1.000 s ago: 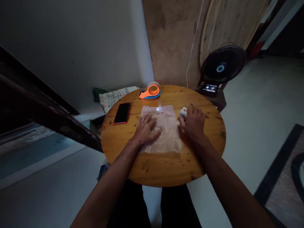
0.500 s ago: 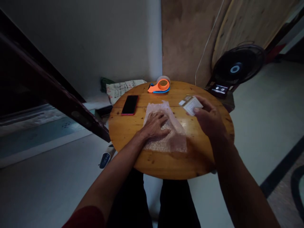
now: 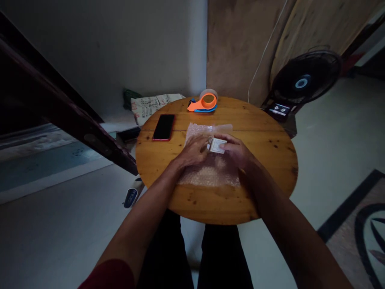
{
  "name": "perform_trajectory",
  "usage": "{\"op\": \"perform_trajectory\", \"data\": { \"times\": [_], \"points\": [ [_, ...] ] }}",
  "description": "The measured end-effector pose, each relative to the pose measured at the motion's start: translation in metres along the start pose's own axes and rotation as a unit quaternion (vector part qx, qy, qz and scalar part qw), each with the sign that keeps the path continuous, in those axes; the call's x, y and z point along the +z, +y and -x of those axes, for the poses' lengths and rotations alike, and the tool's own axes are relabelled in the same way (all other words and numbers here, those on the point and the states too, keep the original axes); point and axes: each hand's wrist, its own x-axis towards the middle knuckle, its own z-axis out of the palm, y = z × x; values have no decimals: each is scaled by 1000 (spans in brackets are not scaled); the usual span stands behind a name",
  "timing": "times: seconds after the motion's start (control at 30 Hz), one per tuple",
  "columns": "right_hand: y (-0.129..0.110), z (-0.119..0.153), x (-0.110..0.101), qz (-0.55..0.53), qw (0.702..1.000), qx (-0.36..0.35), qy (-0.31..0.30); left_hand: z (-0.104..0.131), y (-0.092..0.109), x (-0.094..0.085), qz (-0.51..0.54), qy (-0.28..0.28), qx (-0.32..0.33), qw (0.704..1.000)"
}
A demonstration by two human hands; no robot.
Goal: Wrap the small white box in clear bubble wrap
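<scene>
A small white and brown box with fine print (image 3: pixel 217 145) is pinched between the thumb and fingers of my right hand (image 3: pixel 239 150). It is held low over a sheet of bubble wrap (image 3: pixel 207 174) spread on the round wooden table (image 3: pixel 192 204). My left hand (image 3: pixel 195 151) lies on the left part of the wrap, fingers stretched toward the box's left end. Whether its fingertips touch the box I cannot tell.
Toward the back of the table stands an orange and blue tape dispenser (image 3: pixel 207 102). A dark phone with a red edge (image 3: pixel 164 127) lies at the left. Behind the table are a printed sack (image 3: pixel 150 106) and, to the right, a black fan (image 3: pixel 302 82).
My right hand has brought the box leftward from the table's right side to over the bubble wrap. My left hand stays on the wrap, and the wrap's far edge has shifted.
</scene>
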Motion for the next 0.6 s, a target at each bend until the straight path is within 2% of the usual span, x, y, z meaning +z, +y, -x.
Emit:
{"op": "perform_trajectory", "data": {
  "times": [0.07, 0.17, 0.33, 0.5, 0.6],
  "points": [
    [-2, 3, -2, 38, 999, 7, -13, 2, -9, -2, -3, 31, -11, 999],
    [-4, 7, 2, 130, 990, 0, -55, 7, -21, -1, -49, 19, -46, 998],
    [-5, 8, 4, 299, 945, -44, -126, 9, -25, 0, -79, 10, -54, 995],
    [-3, 7, -2, 345, 929, -51, -124, 8, -25, 0, -77, 10, -54, 996],
    [-3, 8, 0, 339, 931, -63, -119, 8, -25, 0, -82, 11, -53, 995]
  ]
}}
